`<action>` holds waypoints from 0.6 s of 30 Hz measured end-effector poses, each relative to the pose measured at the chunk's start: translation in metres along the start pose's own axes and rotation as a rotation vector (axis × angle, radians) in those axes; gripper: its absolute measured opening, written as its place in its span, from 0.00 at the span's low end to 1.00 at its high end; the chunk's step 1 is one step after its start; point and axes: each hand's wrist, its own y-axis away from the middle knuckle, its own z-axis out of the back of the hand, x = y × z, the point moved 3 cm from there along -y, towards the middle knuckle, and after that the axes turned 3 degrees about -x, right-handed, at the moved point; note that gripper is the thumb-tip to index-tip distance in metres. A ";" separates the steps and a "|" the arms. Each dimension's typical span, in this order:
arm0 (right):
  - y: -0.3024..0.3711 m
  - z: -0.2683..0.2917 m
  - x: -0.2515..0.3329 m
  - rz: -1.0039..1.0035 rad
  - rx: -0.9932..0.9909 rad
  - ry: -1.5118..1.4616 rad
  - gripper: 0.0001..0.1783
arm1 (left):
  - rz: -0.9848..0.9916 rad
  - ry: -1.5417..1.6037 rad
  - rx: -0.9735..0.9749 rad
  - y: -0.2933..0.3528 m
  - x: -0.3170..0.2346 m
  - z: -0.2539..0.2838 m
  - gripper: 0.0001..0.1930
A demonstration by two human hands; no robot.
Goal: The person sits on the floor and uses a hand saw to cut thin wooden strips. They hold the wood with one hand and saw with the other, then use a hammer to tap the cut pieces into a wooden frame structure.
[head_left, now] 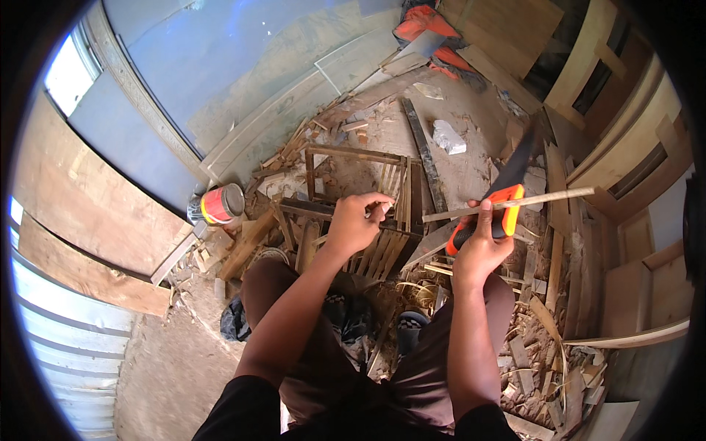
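Clearly, the right hand point(482, 253) was doing double duty: it was closed around the black-and-orange grip of a handsaw point(512, 213), its thumb also pinning a thin wooden strip point(551, 198) crosswise over that grip. Both were held up above the right knee, the dark blade pointing away from the body and the strip jutting out on either side of the fist. The left hand point(357, 220) had its fingers curled, thumb and forefinger pinched on a small pale bit point(387, 208), too small to identify; it hovered over the slatted wooden frame point(360, 153) on the littered ground.

The strip looked light and fairly stiff, yet slender enough to flex or snap if forced at one end, and its sawn edges would probably give dry friction with some risk of splinters. Pinching it near mid-length would balance it best. The saw was likely the heavier of the two, its blade springy and toothed, so the moulded handle was the right place to hold it.
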 end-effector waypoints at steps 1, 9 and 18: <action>-0.002 0.003 -0.003 -0.047 0.007 -0.019 0.09 | 0.077 0.040 0.035 0.000 0.003 0.003 0.06; -0.006 0.016 -0.041 -0.326 0.249 0.209 0.08 | 0.098 -0.455 0.142 0.012 0.064 0.005 0.07; 0.010 -0.002 -0.052 -0.392 0.354 0.229 0.11 | 0.173 0.300 0.547 0.037 0.024 -0.030 0.12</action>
